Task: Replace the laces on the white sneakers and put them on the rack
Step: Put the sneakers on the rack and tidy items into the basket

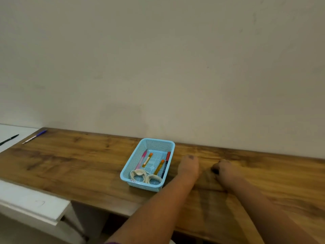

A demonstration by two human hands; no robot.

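Two coiled white laces [146, 176] lie at the near end of a light blue plastic basket [168, 143] on the wooden table [79, 164]. Neither the sneakers nor the rack is in view. My left hand [189, 166] rests on the table just right of the basket, fingers pointing away, and holds nothing. Further right, my right hand [226, 169] rests on the table with its fingers curled in; nothing shows in its grip. Both hands are blurred.
The basket also holds several coloured pens [149, 160]. A blue pen [34, 137] lies at the table's far left corner and a black pen [8, 140] on the white surface [26, 198] beside it. A plain wall stands behind the table.
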